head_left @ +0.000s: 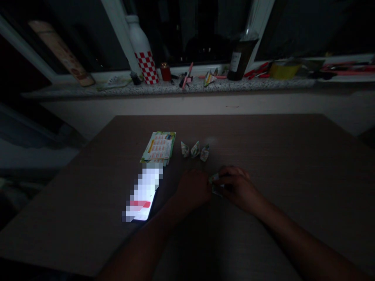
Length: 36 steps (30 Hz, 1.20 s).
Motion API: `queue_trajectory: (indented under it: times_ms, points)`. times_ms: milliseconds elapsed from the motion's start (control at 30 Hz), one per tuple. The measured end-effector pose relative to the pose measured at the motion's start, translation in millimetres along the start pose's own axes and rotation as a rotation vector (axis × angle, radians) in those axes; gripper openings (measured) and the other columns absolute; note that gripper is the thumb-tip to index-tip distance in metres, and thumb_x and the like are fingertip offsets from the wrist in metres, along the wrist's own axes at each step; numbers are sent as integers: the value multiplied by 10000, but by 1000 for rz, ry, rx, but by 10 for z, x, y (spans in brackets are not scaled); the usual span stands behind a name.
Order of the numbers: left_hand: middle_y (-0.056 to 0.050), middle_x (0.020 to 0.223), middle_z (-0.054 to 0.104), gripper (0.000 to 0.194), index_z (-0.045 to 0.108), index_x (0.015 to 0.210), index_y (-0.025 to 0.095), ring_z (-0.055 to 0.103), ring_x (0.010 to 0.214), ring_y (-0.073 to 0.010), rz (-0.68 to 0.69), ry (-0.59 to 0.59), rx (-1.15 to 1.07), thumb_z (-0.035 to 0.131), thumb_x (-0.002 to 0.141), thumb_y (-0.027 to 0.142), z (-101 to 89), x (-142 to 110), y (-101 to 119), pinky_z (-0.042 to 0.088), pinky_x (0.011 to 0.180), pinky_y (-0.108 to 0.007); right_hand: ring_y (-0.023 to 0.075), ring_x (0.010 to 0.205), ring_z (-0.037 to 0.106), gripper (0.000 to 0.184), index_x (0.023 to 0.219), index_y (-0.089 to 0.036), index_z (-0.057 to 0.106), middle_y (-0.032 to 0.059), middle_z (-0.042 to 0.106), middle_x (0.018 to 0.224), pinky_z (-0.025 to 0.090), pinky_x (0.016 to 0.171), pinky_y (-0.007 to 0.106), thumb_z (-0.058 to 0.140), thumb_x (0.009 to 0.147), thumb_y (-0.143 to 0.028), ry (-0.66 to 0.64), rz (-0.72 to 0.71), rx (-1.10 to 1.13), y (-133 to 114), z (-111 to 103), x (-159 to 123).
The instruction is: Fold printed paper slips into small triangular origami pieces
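My left hand (192, 188) and my right hand (236, 186) meet over the brown table (278, 164), both closed on a small folded piece of printed paper (215, 183) pinched between their fingertips. The scene is dim, so the paper's shape is hard to make out. Just beyond the hands stand three small folded paper figures (195, 150) in a row. A stack of printed paper sheets (159, 148) lies to their left. A lit phone (143, 194) rests flat on the table, left of my left hand.
A stone windowsill (175, 88) runs along the back. On it stand a white bottle with red checks (144, 52), a dark bottle (241, 56), a small red jar (165, 72), a yellow tape roll (283, 70) and assorted small items.
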<state>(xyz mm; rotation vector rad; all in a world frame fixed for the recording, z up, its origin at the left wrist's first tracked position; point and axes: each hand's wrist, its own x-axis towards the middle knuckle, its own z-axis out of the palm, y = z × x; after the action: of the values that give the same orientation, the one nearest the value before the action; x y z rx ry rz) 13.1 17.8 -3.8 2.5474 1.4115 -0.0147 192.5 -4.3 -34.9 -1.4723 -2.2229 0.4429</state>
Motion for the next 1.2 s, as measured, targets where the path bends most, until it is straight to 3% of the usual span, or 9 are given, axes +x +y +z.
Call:
queue_trajectory:
  times_ms: [300,600,800,1200]
  points:
    - [-120,898,681,266,658,869,142,636,849,-268,-11,-38,-15,447,845,302,-49,1,14,469,767,-380,259,1081,536,337,1047,-341,698,33,618,1125,370,913,447,699,730,-226,-102,-70,-8,62,-81,-32]
    - [-122,884,683,288,664,843,149,636,859,-279,-15,-44,-36,448,854,339,-49,1,13,462,777,-399,259,1070,537,344,1062,-343,696,40,617,1118,367,922,449,673,739,-229,-105,-44,-18,10,-94,-30]
    - [-132,879,671,396,670,851,147,628,830,-294,-24,-23,-25,482,823,494,-23,-16,20,460,757,-405,253,1075,529,350,1044,-328,698,37,620,1111,352,943,447,685,712,-220,-102,-41,-5,1,-114,-33]
    - [-127,849,685,417,683,818,142,649,797,-291,-39,-47,-1,500,791,516,-78,13,38,471,705,-382,259,1073,531,350,1034,-344,703,28,625,1109,351,923,446,696,698,-245,-103,-41,-6,38,-93,-28]
